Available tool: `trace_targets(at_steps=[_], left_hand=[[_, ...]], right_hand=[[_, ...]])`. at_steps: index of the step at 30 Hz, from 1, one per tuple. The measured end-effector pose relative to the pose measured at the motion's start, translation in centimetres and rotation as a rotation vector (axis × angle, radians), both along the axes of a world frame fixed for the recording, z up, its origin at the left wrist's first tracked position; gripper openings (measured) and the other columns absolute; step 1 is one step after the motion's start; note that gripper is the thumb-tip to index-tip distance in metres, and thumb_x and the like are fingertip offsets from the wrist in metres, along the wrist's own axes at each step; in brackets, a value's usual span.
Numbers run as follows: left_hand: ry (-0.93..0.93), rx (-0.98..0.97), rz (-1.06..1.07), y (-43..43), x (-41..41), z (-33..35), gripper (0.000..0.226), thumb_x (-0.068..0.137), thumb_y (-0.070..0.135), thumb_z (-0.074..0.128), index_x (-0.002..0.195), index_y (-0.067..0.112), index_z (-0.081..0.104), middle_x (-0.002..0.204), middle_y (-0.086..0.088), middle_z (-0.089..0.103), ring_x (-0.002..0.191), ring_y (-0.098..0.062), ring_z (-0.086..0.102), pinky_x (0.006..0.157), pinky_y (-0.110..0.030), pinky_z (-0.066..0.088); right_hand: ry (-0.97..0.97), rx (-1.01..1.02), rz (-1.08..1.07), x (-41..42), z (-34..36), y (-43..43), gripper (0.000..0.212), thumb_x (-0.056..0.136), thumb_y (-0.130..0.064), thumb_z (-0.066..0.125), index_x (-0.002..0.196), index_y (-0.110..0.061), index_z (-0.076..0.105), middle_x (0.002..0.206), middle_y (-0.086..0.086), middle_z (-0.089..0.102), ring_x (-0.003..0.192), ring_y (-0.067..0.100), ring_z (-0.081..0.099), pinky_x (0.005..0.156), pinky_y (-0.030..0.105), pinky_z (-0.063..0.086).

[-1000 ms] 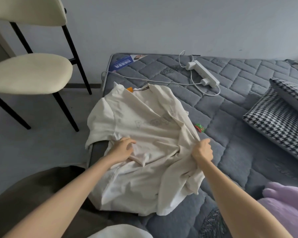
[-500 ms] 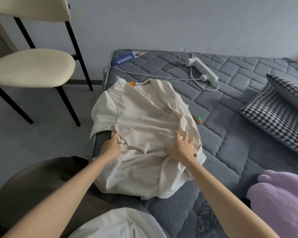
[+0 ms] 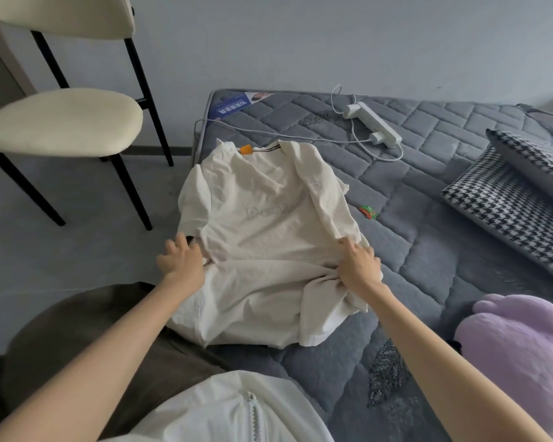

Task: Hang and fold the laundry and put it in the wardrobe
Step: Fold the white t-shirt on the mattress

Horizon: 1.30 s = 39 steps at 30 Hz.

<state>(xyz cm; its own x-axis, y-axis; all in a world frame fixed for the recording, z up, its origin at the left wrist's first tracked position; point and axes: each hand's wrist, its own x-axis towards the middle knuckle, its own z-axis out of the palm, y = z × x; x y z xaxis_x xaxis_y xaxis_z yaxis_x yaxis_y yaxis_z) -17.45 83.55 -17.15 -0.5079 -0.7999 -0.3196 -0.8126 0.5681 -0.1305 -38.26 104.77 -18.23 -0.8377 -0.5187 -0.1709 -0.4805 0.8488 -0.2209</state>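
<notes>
A cream T-shirt (image 3: 268, 237) lies on the grey quilted mattress (image 3: 428, 250), collar and orange tag at the far end, its left sleeve hanging over the mattress edge. The right side is folded inward and the lower half is bunched. My left hand (image 3: 181, 261) rests at the shirt's left edge just below the sleeve, fingers spread, holding nothing. My right hand (image 3: 359, 266) pinches a gathered fold of fabric at the shirt's right side.
A cream chair (image 3: 61, 119) with black legs stands on the floor to the left. A white power strip (image 3: 375, 122) with cables lies beyond the shirt. Houndstooth pillows (image 3: 508, 202) and a purple plush (image 3: 524, 352) sit right. A small green-red object (image 3: 368, 212) lies beside the shirt. A white zipped garment (image 3: 237, 413) is nearest me.
My right hand slid from the shirt's middle to its right side and closed on a fold. My left hand let go, opened and shifted left. The chest area lies flatter.
</notes>
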Motion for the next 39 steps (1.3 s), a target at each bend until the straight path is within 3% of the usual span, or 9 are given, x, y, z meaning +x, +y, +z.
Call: trace_targets(at_steps=[3, 6, 11, 14, 19, 24, 27, 33, 39], left_hand=[[0.139, -0.061, -0.205, 1.3, -1.9, 0.7, 0.04, 0.09, 0.015, 0.049, 0.129, 0.013, 0.041, 0.139, -0.011, 0.023, 0.124, -0.032, 0.031, 0.095, -0.04, 0.039], [0.255, 0.299, -0.362, 3.3, -4.3, -0.2, 0.045, 0.096, 0.025, 0.038, 0.141, 0.027, 0.032, 0.149, -0.005, 0.014, 0.134, -0.033, 0.018, 0.107, -0.05, 0.028], [0.016, 0.452, -0.45, 5.5, -5.7, -3.8, 0.062, 0.095, 0.054, 0.029, 0.147, 0.04, -0.002, 0.158, -0.009, -0.003, 0.144, -0.037, 0.001, 0.115, -0.055, 0.006], [-0.035, 0.453, -0.451, 4.9, -5.2, -4.0, 0.069, 0.095, 0.056, 0.03, 0.147, 0.035, -0.01, 0.157, -0.007, -0.011, 0.145, -0.033, -0.002, 0.116, -0.053, 0.0], [-0.055, 0.5, -0.412, 3.5, -4.4, -3.8, 0.082, 0.088, 0.057, 0.046, 0.147, 0.039, -0.009, 0.157, -0.003, -0.013, 0.144, -0.036, -0.004, 0.117, -0.05, 0.006], [-0.088, 0.46, -0.419, 4.1, -3.4, -3.2, 0.093, 0.086, 0.043, 0.061, 0.147, 0.038, -0.01, 0.156, -0.003, -0.019, 0.142, -0.039, -0.012, 0.116, -0.053, 0.011], [-0.148, 0.465, -0.405, 4.3, -3.4, -2.4, 0.1, 0.082, 0.044, 0.066, 0.147, 0.038, -0.009, 0.156, -0.003, -0.02, 0.143, -0.038, -0.006, 0.115, -0.051, 0.016], [-0.006, 0.434, -0.409, 2.5, -5.4, -0.6, 0.072, 0.088, 0.052, 0.051, 0.148, 0.027, 0.021, 0.151, -0.004, 0.032, 0.132, -0.026, 0.039, 0.106, -0.041, 0.037], [0.25, 0.331, -0.397, 1.6, -8.1, 0.7, 0.052, 0.098, 0.039, 0.036, 0.147, 0.03, 0.021, 0.147, -0.006, 0.033, 0.13, -0.028, 0.038, 0.1, -0.042, 0.039]], right_hand=[[-0.035, -0.06, -0.205, 0.5, -0.2, 0.4, 0.052, 0.089, -0.038, 0.044, 0.136, -0.019, 0.031, 0.138, 0.008, 0.038, 0.122, 0.034, 0.032, 0.097, 0.049, 0.031], [-0.219, -0.001, -0.359, 1.5, -0.6, 0.8, 0.085, 0.079, -0.065, 0.05, 0.139, -0.01, 0.027, 0.139, 0.01, 0.033, 0.127, 0.035, 0.028, 0.1, 0.052, 0.03], [-0.182, 0.008, -0.188, 1.8, -0.7, 2.0, 0.033, 0.096, -0.011, 0.025, 0.125, -0.001, 0.037, 0.132, 0.017, 0.037, 0.115, 0.038, 0.037, 0.087, 0.047, 0.041], [-0.122, -0.149, -0.177, 0.9, 0.7, 3.5, 0.011, 0.095, -0.01, 0.025, 0.1, -0.007, 0.034, 0.098, 0.015, 0.048, 0.087, 0.032, 0.047, 0.07, 0.038, 0.04], [0.082, -0.099, -0.244, -1.0, 2.3, 6.0, 0.022, 0.094, -0.018, 0.038, 0.105, -0.01, 0.055, 0.096, 0.017, 0.06, 0.084, 0.036, 0.054, 0.065, 0.035, 0.037], [0.362, 0.217, -0.168, -1.6, 2.7, 7.3, 0.02, 0.092, -0.009, 0.048, 0.099, -0.013, 0.067, 0.097, 0.009, 0.064, 0.088, 0.031, 0.063, 0.063, 0.03, 0.037], [0.298, 0.357, -0.098, -0.4, 1.7, 6.5, 0.023, 0.087, -0.011, 0.056, 0.108, -0.019, 0.062, 0.112, 0.004, 0.06, 0.11, 0.026, 0.051, 0.081, 0.033, 0.039], [0.284, 0.039, -0.044, -0.1, 0.2, 2.6, 0.042, 0.086, -0.004, 0.044, 0.125, -0.019, 0.052, 0.126, 0.005, 0.051, 0.114, 0.027, 0.042, 0.09, 0.037, 0.032], [-0.006, -0.177, -0.114, -4.4, 0.4, -3.2, 0.037, 0.094, -0.017, 0.04, 0.13, -0.022, 0.05, 0.137, 0.007, 0.045, 0.126, 0.028, 0.037, 0.099, 0.042, 0.031]])
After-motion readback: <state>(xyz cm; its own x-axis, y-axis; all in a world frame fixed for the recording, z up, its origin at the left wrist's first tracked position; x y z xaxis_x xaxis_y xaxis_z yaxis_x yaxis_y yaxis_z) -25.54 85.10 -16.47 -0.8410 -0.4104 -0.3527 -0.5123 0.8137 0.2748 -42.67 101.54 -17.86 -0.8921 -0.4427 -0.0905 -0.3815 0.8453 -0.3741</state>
